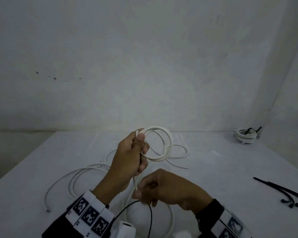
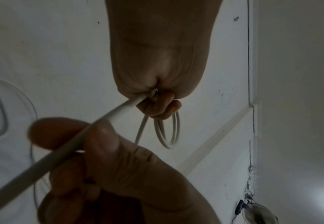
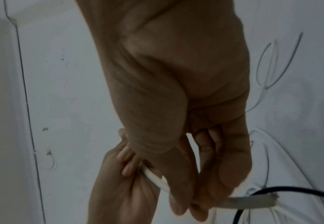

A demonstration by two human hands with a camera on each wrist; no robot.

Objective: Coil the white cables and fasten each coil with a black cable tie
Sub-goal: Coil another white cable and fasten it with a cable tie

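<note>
Coiling under way, white cable [image 1: 159, 145] held at frame centre.
I see my left hand [image 1: 129, 160] closed round a small coil of that cable, raised above the table [image 1: 33, 169]; my right hand [image 1: 169, 188], lower centre, pinches its trailing length. Loose cables [image 1: 79, 176] lie lower left. Finished tied coil [image 1: 245, 135] sits upper right; black cable ties [image 1: 286, 191] lie at right edge.

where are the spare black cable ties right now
In the head view, the loose black cable ties lie on the white table's right edge, nearer than the finished coil.
</note>
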